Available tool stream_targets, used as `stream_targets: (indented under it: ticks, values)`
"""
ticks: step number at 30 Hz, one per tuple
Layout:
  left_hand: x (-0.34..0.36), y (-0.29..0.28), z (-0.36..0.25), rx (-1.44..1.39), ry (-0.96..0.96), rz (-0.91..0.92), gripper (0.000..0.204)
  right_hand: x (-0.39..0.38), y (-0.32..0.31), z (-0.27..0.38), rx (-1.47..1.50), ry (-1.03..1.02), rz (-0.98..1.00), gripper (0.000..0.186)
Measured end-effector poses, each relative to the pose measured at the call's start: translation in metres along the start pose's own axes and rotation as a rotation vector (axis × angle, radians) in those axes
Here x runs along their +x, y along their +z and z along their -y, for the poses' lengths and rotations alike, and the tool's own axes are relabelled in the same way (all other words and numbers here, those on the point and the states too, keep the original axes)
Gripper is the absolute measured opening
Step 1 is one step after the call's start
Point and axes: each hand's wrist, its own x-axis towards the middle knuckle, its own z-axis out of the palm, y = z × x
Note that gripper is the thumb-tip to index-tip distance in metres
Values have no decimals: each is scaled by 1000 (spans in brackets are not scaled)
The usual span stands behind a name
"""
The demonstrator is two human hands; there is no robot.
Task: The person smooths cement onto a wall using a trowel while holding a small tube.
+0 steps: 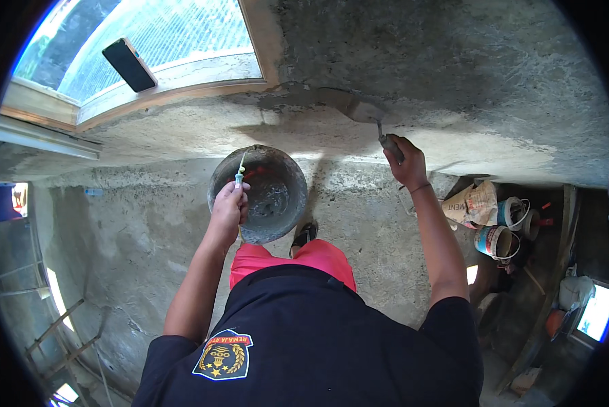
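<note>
My left hand (230, 207) grips the pale handle (241, 167) of a dark round bucket (286, 197) with some wet grey mix inside, in front of my legs. My right hand (406, 163) is wrapped round the handle of a metal trowel (365, 110), whose blade lies against the grey wall (447, 102) on a darker, wet-looking patch just below and right of the window frame.
A window (189, 74) at upper left has a phone (128, 64) on its sill. A paper sack (470, 203) and several used buckets (493, 241) stand at the right. Wooden poles (64, 319) are at lower left, over the rough concrete floor (379, 230).
</note>
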Motion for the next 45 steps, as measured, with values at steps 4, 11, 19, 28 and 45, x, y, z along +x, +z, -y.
stream_targets:
  ticks: [4, 11, 19, 28, 45]
  values:
    - [-1, -2, 1, 8, -16, -13, 20, -10, -9, -16, -7, 55, -39, 33]
    - [-5, -7, 5, 3, -11, -17, 20, -12, -19, -5, -20, -27, 43, 32]
    - [-1, -3, 4, 14, -28, -13, 20, 7, -20, -11, -116, 57, 77, 32]
    - [1, -5, 7, -1, -25, -4, 20, 16, -27, 14, -87, -84, 97, 37]
    - [0, -6, 9, -1, -32, 16, 19, 27, -42, 39, -112, 0, 163, 35]
